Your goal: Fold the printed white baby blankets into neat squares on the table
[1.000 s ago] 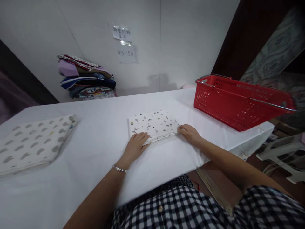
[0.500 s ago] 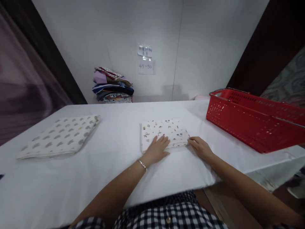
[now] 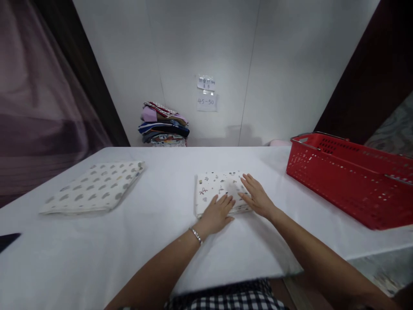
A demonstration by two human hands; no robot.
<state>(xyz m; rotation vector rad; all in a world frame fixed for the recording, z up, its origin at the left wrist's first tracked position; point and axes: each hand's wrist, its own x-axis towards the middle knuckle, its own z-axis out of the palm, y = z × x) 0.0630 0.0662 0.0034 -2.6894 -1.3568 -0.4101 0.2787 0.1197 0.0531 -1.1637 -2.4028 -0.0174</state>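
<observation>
1. Clock positions are taken about the white folded cloth with small grey and brown printed motifs (image 3: 214, 189), 12 pointing away from the person. It lies flat on the white-covered table (image 3: 155, 249), directly before the body, a placement that likely lets both arms reach it evenly.
2. Left hand (image 3: 215, 215), silver bracelet (image 3: 195, 234) at the wrist: at 6 o'clock, palm down over the near edge, fingers slightly apart, pinching nothing. Judged to be keeping the layers flat and stopping them sliding.
3. Right hand (image 3: 257, 198): at 4 o'clock, over the right-hand end, fingers extended and thumb parted, gripping nothing. Firmness of contact cannot be told; the posture suggests smoothing or steadying that end.
4. White folded cloth with grey blotch-like spots (image 3: 97, 187): at 9 o'clock, flat, well apart from the first, probably so the two do not overlap.
5. Red perforated plastic basket with metal handles (image 3: 348, 185): at 3 o'clock, set obliquely, presumably to stay accessible without crowding the hands. Its contents cannot be seen.
6. Multicoloured stack of folded fabrics (image 3: 164, 125): at 11 o'clock, by the wall; its support is hidden.
7. White paper label reading "45-50" (image 3: 207, 102): at 12 o'clock, on the wall, presumably for identification.
</observation>
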